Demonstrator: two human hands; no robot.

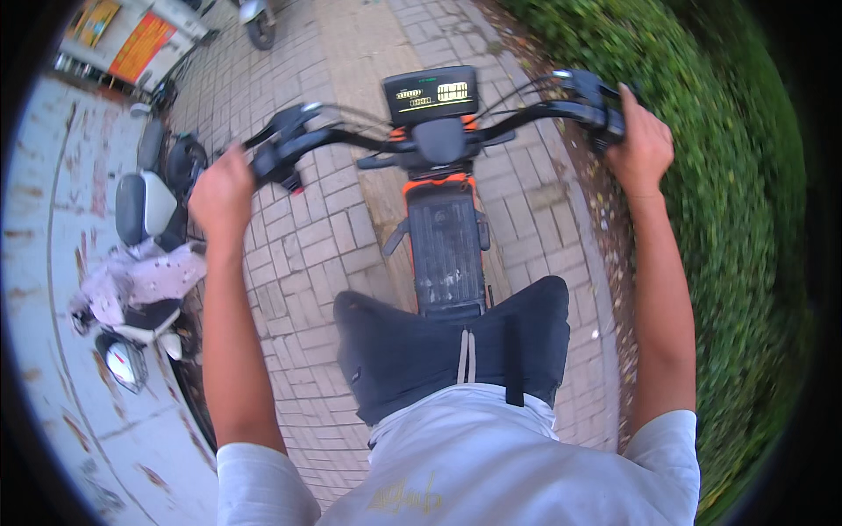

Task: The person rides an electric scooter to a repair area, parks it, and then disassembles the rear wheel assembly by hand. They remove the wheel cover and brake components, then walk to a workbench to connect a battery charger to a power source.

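Handlebar (342,136) spans paved gap (303,245) between hedge (728,219) and scooters (161,207).

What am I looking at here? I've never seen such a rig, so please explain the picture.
There is no robot here; everything is done bare-handed. The picture comes from a wide fisheye camera worn on the head, looking down, so straight edges bend. The left hand and right hand each hold one end of the black handlebar of a black-and-orange bike. A lit display sits just ahead of the handlebar's middle. Below is brick paving; a green hedge runs along the right, and parked scooters stand at the left.
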